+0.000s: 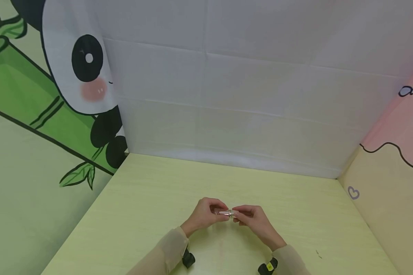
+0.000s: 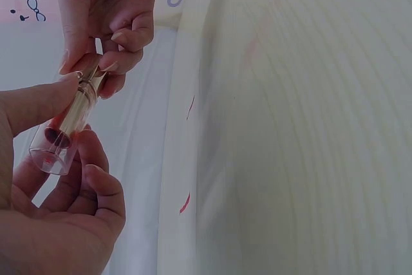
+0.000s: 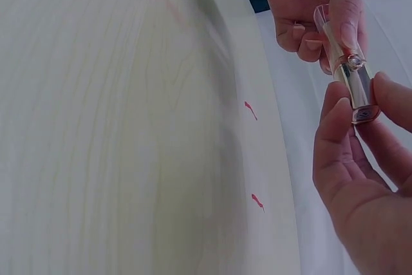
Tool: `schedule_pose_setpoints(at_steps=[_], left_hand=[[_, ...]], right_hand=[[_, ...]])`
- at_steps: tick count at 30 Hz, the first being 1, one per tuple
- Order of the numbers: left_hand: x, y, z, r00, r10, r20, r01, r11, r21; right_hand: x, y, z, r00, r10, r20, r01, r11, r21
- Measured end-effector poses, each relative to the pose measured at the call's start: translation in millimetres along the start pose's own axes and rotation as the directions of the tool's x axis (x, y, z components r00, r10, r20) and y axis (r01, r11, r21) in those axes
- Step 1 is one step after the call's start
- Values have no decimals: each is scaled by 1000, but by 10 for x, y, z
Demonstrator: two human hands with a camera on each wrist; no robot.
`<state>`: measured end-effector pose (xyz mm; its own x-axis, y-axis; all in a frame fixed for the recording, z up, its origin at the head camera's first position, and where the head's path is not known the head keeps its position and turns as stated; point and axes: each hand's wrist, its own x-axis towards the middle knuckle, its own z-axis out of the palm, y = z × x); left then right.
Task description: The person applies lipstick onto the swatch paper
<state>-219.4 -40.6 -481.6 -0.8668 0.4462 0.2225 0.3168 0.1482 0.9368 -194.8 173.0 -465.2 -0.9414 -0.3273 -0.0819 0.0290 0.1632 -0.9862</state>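
Observation:
A lipstick (image 1: 224, 212) with a clear cap and a shiny gold base is held level above the table between both hands. My left hand (image 1: 205, 214) pinches its clear-cap end between thumb and fingers. From the other side, my right hand (image 1: 256, 221) pinches the base with thumb and fingertips. Through the clear cap (image 2: 50, 158) in the left wrist view, a dark red tip shows inside. In the right wrist view, a small round ornament (image 3: 355, 62) sits at the joint of cap and gold base (image 3: 358, 88). The cap appears to be on the base.
Beneath the hands lies a pale yellow wood-grain table (image 1: 158, 183). Small red marks (image 3: 257, 201) show on a pale strip in the wrist views. A white backdrop (image 1: 244, 114) stands behind, with a panda-printed panel (image 1: 72, 91) at left and a pink-and-cream panel (image 1: 392, 198) at right.

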Motion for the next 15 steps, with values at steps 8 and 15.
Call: schedule_pose_setpoints(at_steps=[8, 15], left_hand=[[31, -61, 6, 1000, -24, -8, 24, 1000, 9], [-15, 220, -27, 1000, -26, -3, 26, 999, -19]], right_hand=[[37, 124, -27, 1000, 2, -4, -2, 1000, 5], [17, 183, -26, 997, -8, 71, 4, 999, 51]])
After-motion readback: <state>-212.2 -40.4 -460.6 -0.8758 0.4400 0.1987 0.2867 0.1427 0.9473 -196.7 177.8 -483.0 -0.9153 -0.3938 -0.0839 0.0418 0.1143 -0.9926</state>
